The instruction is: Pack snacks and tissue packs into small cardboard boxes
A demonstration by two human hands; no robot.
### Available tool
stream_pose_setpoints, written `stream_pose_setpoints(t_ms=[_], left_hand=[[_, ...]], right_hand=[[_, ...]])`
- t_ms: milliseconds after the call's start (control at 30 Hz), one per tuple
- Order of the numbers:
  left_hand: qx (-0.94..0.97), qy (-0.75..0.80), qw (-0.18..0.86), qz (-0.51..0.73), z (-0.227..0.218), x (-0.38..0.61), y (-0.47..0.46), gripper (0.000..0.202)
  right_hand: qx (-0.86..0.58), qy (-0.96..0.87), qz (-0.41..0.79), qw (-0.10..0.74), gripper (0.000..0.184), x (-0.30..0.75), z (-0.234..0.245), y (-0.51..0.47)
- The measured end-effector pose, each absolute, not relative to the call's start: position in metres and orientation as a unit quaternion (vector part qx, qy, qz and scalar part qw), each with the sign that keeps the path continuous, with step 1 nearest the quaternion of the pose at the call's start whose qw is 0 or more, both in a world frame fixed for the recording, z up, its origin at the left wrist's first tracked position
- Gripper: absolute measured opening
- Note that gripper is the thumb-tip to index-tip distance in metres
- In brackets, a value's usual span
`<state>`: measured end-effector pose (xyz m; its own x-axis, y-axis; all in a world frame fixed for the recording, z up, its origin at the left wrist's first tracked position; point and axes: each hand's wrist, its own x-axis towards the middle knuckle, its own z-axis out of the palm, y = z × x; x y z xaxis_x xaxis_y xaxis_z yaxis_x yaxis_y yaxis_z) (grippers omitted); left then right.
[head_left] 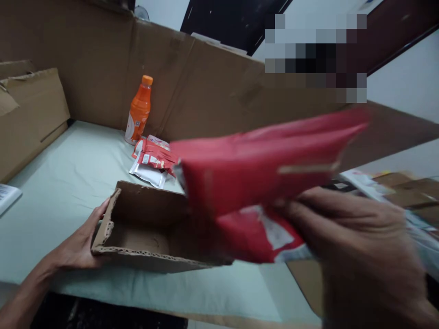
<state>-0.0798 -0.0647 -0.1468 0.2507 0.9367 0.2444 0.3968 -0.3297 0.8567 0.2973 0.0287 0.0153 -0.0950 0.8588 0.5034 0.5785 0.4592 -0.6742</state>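
Packet of shiny red plastic (257, 169), pinched in my right hand (360, 237), isn't yet inside the open brown cardboard box (144, 262) my left hand (80, 244) clasps.

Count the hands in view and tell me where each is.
2: the left hand at the left end of the open cardboard box, the right hand holding a red packet.

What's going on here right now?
The person's left hand grips the left end of an open cardboard box. The right hand holds up a blurred red packet, which hides the box's right end from view. Beyond the box, an orange bottle stands by more packets on a pale cloth.
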Motion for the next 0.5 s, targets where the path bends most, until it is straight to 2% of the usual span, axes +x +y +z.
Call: stream_pose_setpoints(t_ms=[67,100,133,200,367,500], left_hand=[[0.712,0.483,0.336,0.384,-0.15,-0.09,-0.07,0.11],[0.708,0.491,0.333,0.384,-0.152,-0.095,-0.072,0.111],[0.704,0.496,0.333,0.384,-0.154,-0.098,-0.074,0.111],[0.699,0.497,0.343,0.383,-0.158,-0.103,-0.076,0.111],[0.695,0.487,0.365,0.382,-0.163,-0.105,-0.072,0.111],[0.697,0.487,0.366,0.378,-0.159,-0.107,-0.069,0.111]], right_hand=[[-0.521,-0.666,0.14,0.515,0.014,0.296,0.023,0.056],[-0.524,-0.66,0.124,0.524,0.01,0.293,0.025,0.074],[-0.521,-0.666,0.106,0.523,0.004,0.289,0.025,0.095],[-0.515,-0.697,0.071,0.494,0.013,0.278,0.02,0.14],[-0.55,-0.772,-0.083,0.309,0.028,0.225,-0.024,0.243],[-0.55,-0.822,-0.052,0.139,0.037,0.179,-0.078,0.285]])
